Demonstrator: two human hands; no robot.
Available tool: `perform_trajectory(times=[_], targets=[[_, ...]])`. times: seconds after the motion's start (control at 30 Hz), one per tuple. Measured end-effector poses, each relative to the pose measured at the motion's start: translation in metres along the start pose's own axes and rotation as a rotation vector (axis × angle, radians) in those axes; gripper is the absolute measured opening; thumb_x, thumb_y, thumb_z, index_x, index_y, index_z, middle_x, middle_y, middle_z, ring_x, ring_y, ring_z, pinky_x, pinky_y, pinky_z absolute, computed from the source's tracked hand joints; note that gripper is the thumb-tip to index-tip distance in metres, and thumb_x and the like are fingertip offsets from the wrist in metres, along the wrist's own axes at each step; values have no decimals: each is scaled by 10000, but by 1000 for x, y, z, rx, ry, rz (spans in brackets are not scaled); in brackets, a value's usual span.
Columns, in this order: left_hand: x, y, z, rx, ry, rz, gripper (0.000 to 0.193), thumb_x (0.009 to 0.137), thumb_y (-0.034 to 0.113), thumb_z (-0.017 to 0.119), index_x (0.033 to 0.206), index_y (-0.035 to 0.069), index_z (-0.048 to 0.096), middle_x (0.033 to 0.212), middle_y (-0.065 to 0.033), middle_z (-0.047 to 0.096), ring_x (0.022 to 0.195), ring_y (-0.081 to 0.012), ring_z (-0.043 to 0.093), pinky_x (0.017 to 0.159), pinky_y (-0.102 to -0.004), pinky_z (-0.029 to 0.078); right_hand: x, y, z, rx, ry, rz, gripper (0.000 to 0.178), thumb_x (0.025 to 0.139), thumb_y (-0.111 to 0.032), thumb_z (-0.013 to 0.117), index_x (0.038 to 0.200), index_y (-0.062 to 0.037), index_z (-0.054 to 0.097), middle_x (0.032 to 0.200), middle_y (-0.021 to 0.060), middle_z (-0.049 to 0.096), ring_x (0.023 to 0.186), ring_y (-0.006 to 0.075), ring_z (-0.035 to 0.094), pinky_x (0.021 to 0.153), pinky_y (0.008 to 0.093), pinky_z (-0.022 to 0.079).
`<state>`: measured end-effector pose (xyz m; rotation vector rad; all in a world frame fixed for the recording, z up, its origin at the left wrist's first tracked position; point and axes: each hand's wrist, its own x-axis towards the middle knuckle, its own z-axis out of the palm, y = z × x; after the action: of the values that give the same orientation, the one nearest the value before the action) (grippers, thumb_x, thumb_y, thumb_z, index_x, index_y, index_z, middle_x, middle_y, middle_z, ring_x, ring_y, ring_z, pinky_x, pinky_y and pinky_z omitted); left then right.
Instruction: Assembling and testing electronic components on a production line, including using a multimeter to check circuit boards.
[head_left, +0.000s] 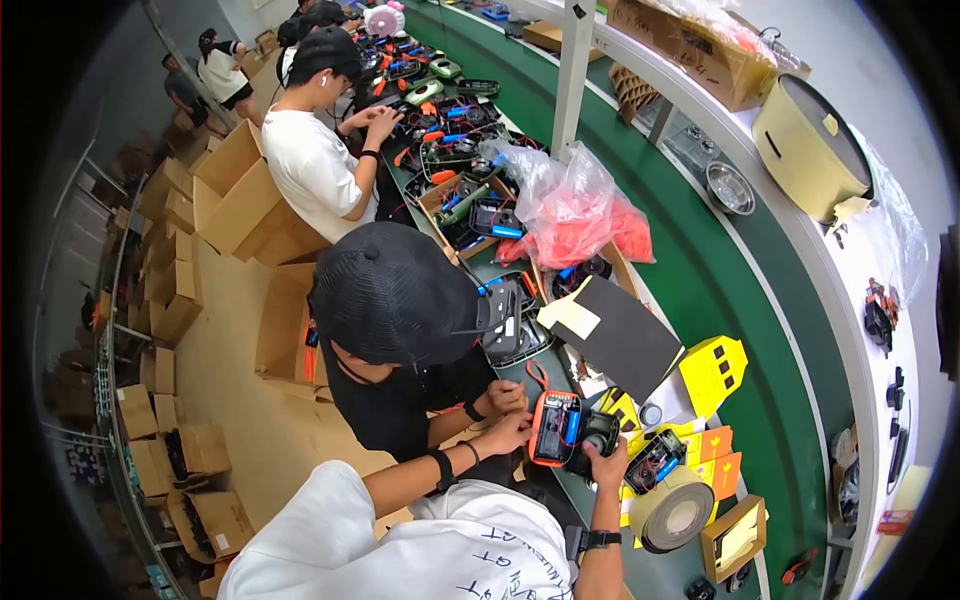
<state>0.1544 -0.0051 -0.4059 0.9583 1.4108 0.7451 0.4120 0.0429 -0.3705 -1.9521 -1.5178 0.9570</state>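
Note:
An orange-rimmed case half (548,455) lies open-side up in front of me, with a blue cylindrical battery and wiring inside and an orange strap loop at its far end. My left hand (503,436) is closed at its left edge, fingers partly hidden. My right hand (606,464) grips a black housing part (596,432) with a round, speaker-like face, close against the case's right side. Just right of that hand sits another opened device (655,458) with a blue battery and red wires.
A large tape roll (672,510), yellow card pieces (713,375) and a dark flat sheet (612,335) crowd the bench. One co-worker in a black cap (395,290) sits close at my left, a hand (503,398) near mine. A green conveyor belt (745,320) runs beyond.

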Motion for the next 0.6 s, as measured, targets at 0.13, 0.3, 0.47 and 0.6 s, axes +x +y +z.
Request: perform_trajectory(times=[0.13, 0.3, 0.47, 0.6], targets=[[-4, 2, -5, -2, -1, 28, 192, 964, 118, 611, 1071, -42, 601, 871, -132, 723, 686, -178, 671, 612, -334, 537, -4, -5, 0, 15, -17, -5, 690, 672, -349, 893, 1169, 37, 609, 1051, 214, 701, 946, 342, 677, 879, 416, 517], [-10, 4, -4, -69, 32, 12, 228, 969, 168, 637, 1044, -46, 606, 857, -105, 712, 710, -154, 671, 600, -303, 562, -2, 1, 0, 59, -55, -8, 635, 674, -309, 900, 1156, -7, 618, 1024, 182, 708, 944, 326, 683, 877, 408, 516], [-22, -14, -19, 18, -183, -52, 373, 1005, 378, 602, 979, 7, 628, 798, -34, 650, 701, -108, 621, 613, -275, 531, -3, 20, 13, 90, -51, -3, 773, 684, -348, 897, 1261, 41, 558, 1169, 223, 647, 1062, 351, 631, 965, 417, 477], [-45, -62, -32, 191, -297, -105, 371, 1028, 347, 534, 1083, -2, 644, 938, -77, 694, 828, -142, 645, 756, -316, 545, 7, 35, 14, -69, -188, 154, 1149, 694, -530, 864, 1464, 140, 334, 1512, 323, 376, 1439, 403, 346, 1202, 427, 249]])
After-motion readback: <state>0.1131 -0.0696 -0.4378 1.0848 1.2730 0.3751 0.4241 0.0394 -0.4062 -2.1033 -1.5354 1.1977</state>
